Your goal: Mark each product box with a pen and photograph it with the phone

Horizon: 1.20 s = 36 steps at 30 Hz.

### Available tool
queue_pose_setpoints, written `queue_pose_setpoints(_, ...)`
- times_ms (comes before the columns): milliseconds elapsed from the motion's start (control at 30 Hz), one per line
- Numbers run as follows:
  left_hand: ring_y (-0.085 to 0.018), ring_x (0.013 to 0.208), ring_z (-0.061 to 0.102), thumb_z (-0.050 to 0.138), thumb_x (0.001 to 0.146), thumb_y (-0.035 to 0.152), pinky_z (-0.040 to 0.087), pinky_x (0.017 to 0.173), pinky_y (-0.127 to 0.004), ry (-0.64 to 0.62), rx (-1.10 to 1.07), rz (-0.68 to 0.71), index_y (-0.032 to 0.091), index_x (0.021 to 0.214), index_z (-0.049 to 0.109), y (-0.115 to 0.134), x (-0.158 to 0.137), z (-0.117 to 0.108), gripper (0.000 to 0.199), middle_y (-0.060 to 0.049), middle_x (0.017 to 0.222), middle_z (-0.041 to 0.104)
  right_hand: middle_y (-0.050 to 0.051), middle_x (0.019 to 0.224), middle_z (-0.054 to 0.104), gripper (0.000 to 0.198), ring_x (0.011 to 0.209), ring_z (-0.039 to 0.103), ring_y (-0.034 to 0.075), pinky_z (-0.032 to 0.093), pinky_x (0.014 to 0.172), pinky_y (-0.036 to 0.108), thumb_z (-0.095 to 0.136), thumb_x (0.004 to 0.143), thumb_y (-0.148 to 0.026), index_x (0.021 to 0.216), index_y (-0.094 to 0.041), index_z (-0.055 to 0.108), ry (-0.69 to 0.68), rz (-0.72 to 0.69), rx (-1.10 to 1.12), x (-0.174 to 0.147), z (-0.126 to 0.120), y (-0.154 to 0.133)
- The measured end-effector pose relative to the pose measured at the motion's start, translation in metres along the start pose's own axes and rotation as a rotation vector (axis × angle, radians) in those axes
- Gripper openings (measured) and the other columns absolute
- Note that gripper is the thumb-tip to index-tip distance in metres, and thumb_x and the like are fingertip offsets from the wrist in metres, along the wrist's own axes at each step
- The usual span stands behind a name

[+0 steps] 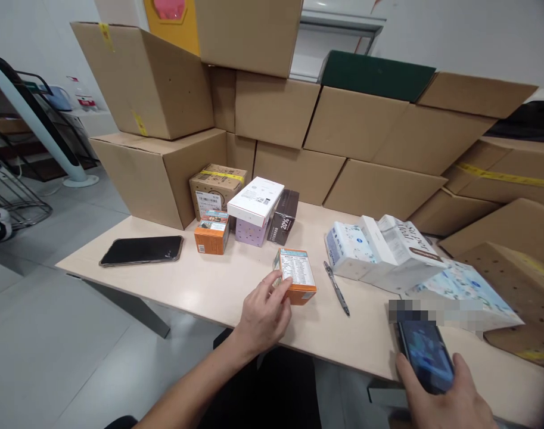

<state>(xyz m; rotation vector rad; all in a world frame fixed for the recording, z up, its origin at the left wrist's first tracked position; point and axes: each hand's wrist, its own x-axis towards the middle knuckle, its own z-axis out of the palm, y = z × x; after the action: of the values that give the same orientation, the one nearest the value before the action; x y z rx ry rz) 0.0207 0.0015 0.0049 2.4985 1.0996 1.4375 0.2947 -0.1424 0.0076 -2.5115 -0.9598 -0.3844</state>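
Two bare hands, well apart, over a pale table point(240, 286). Left hand point(261, 313): fingers bent and partly closed, fingertips touching the near left edge of an orange box point(300, 275), printed label facing up; can't tell if it's gripped or only touched. Box sits just beyond those fingertips. Right hand point(453, 399): curled around a dark phone point(426, 354), thumb on one long side, finger on the other, screen lit; far end hidden by a pixelated patch. Between the hands, just right of the orange box, a pen point(336, 289) lies on the table, slanted. Beyond the left hand and to its left, a second orange box point(212, 235); right next to that, a white box point(256, 199) on top of a purple box point(250, 232), with a dark box point(284, 217) close beside. Behind these, a small brown carton point(218, 182) with yellow tape. Farther out to the left hand's left, a black phone point(142, 250) lies flat, screen dark. Beyond the right hand, toward the left, a floral pack point(352, 250) and a white packet point(403, 241) with lettering; another floral pack point(475, 289) nearer it. Farthest from both hands, stacked cardboard boxes point(280, 113).
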Motion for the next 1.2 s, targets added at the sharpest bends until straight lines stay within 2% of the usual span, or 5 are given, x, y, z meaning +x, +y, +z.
queue_pose_setpoints(400, -0.024, 0.096, 0.064, 0.059, 0.093, 0.034, 0.058, 0.077, -0.039, -0.062, 0.290, 0.035, 0.037, 0.131, 0.056, 0.008, 0.010, 0.006, 0.039, -0.016, 0.139, 0.047, 0.032, 0.123, 0.060, 0.097, 0.117, 0.051, 0.054, 0.041, 0.092, 0.065, 0.037, 0.079, -0.081, 0.142, -0.009, 0.048, -0.188, 0.169, -0.057, 0.020, 0.006, -0.010)
queue_pose_setpoints(533, -0.027, 0.095, 0.064, 0.056, 0.094, 0.038, 0.056, 0.075, -0.041, -0.210, 0.390, 0.022, 0.042, 0.131, 0.057, 0.006, 0.022, 0.005, 0.036, -0.014, 0.139, 0.051, 0.032, 0.129, 0.056, 0.092, 0.121, 0.048, 0.055, 0.040, 0.093, 0.068, 0.040, 0.082, -0.076, 0.143, -0.008, 0.047, -0.076, 0.139, 0.010, 0.015, 0.011, -0.010)
queue_pose_setpoints(800, -0.029, 0.104, 0.061, 0.051, 0.096, 0.023, 0.054, 0.082, -0.044, -0.382, 0.497, -0.166, 0.039, 0.139, 0.050, -0.015, 0.053, -0.002, 0.046, -0.015, 0.146, 0.044, 0.030, 0.122, 0.060, 0.068, 0.115, 0.055, 0.049, 0.039, 0.095, 0.067, 0.052, 0.087, -0.058, 0.130, -0.006, 0.060, 0.307, -0.107, 0.155, 0.014, 0.012, -0.017)
queue_pose_setpoints(1000, -0.026, 0.103, 0.061, 0.047, 0.097, 0.016, 0.053, 0.079, -0.039, -0.350, 0.570, -0.260, 0.044, 0.140, 0.047, -0.020, 0.065, 0.004, 0.052, -0.014, 0.136, 0.048, 0.023, 0.112, 0.065, 0.063, 0.108, 0.060, 0.035, 0.047, 0.095, 0.049, 0.044, 0.094, -0.056, 0.129, -0.005, 0.058, 0.240, -0.382, 0.295, 0.031, 0.001, -0.066)
queue_pose_setpoints(1200, -0.024, 0.095, 0.060, 0.046, 0.095, 0.014, 0.052, 0.076, -0.036, -0.265, 0.513, -0.198, 0.036, 0.141, 0.050, -0.023, 0.055, 0.004, 0.051, -0.014, 0.124, 0.052, 0.024, 0.121, 0.056, 0.063, 0.104, 0.059, 0.035, 0.051, 0.079, 0.044, 0.037, 0.097, -0.055, 0.138, -0.010, 0.050, 0.109, -0.486, 0.055, 0.067, -0.001, -0.127)
